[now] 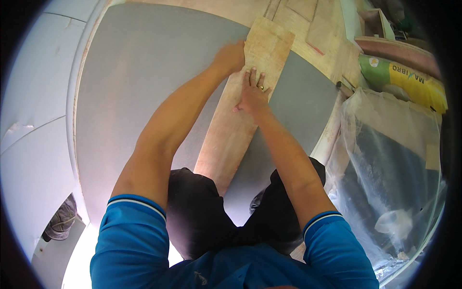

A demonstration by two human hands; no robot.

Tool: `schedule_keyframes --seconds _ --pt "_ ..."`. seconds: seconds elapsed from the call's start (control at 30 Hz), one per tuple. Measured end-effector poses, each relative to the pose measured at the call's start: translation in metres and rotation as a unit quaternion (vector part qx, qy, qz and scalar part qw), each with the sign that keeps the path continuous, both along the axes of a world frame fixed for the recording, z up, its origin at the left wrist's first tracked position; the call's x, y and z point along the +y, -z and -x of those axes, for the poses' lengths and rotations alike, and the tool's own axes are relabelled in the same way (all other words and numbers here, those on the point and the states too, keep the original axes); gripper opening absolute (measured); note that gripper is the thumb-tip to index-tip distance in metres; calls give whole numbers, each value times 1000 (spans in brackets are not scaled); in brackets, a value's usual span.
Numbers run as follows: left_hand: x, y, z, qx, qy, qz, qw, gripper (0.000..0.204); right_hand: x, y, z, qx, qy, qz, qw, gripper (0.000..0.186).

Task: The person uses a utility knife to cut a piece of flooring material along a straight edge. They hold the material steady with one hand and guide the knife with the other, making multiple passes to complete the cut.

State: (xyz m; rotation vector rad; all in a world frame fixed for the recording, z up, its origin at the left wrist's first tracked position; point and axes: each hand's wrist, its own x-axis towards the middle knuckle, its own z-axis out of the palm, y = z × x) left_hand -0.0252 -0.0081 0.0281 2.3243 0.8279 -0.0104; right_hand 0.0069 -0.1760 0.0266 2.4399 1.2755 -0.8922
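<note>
A long, light plywood strip [226, 137] lies lengthwise over a large grey sheet [130, 53], its near end between my dark-trousered knees. My left hand [231, 59] is at the strip's left edge near the far end, fingers curled and slightly blurred against the edge. My right hand [254, 95], with a ring on one finger, lies on the strip just below it, fingers spread and pressed on the wood.
Bare plywood boards [301, 33] lie beyond the sheet. At right are a green-yellow sack [394, 79], plastic-covered material [385, 178] and a wooden box [370, 24]. White panels [33, 82] line the left, with a grey bundled object [62, 219] low down.
</note>
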Motion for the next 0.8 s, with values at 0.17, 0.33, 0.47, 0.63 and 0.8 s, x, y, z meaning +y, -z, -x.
schedule_keyframes --seconds 0.17,0.33,0.47,0.63,0.8 --pt "-29 -17 43 90 5 74 993 41 -1 0 -2 7 5 22 1000 149" --pt "26 -18 -16 -30 -73 33 996 38 4 -1 0 13 3 15 1000 149" --pt "32 16 -34 -49 -81 6 996 35 6 1 0 11 -5 19 1000 149" --pt "24 31 -37 -48 -86 43 994 36 2 -1 -1 14 6 10 1000 152" --pt "26 22 -39 -31 -55 27 998 35 -1 -1 -1 4 -1 1 1000 151"
